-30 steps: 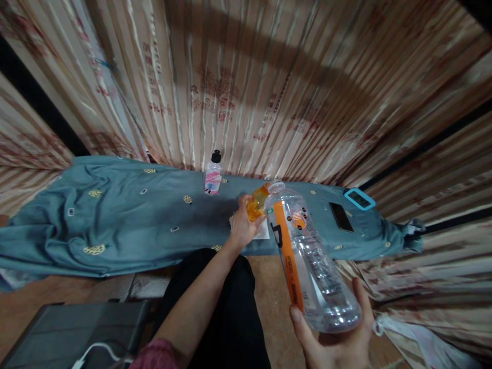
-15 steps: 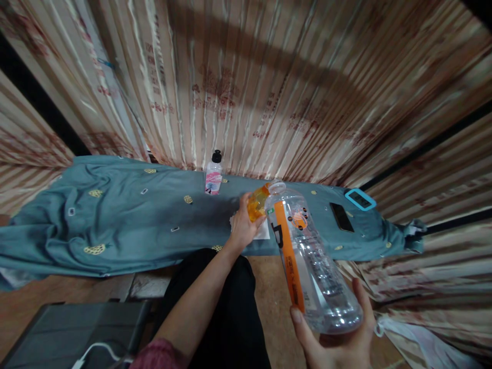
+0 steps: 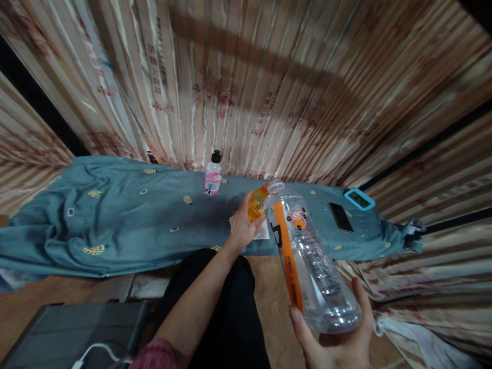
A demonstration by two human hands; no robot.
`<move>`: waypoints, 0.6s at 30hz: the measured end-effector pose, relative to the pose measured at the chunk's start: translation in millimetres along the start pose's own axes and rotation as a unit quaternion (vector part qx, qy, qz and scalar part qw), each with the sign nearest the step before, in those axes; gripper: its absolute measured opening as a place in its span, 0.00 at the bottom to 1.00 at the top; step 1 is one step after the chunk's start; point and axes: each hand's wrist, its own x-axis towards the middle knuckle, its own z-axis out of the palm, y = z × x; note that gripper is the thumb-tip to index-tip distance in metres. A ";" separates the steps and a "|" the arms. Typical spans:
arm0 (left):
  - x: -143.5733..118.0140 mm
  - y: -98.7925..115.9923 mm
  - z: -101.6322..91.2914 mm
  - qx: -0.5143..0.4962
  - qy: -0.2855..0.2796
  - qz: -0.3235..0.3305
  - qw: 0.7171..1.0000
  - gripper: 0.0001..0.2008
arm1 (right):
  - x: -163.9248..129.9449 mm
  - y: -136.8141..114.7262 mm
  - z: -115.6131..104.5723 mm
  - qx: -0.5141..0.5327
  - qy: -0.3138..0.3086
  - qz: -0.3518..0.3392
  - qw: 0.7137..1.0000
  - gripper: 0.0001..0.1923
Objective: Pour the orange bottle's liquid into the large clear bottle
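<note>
Transparent plastic forms our big bottle [image 3: 321,277]; our right hand [image 3: 336,344] grasps its base, seemingly to support its tilt. Just beside the bottle's neck, our left hand [image 3: 241,225] grips an amber container [image 3: 255,204], probably to hold these 2 vessels close; whether they touch, we cannot tell.

The light is dim and rather soft. A wide dark shadow crosses the pleated curtain [image 3: 230,77], and a weaker one lies on the teal cloth [image 3: 126,210] beside the left hand [image 3: 242,225]. White glints shine on the clear plastic bottle [image 3: 321,277]; its small print [image 3: 293,284] is slightly blurred. Toward the edges, shapes look stretched.
</note>
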 end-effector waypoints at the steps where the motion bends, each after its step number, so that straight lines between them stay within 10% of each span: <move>1: -0.1 0.6 -0.1 0.000 0.000 -0.002 1.000 0.38 | 0.1 -0.5 -0.1 -0.003 0.001 -0.001 1.000 0.64; 18: -1.2 1.8 -0.3 -0.013 0.002 0.004 1.000 0.36 | 0.4 -2.4 1.6 -0.005 0.003 -0.032 0.999 0.63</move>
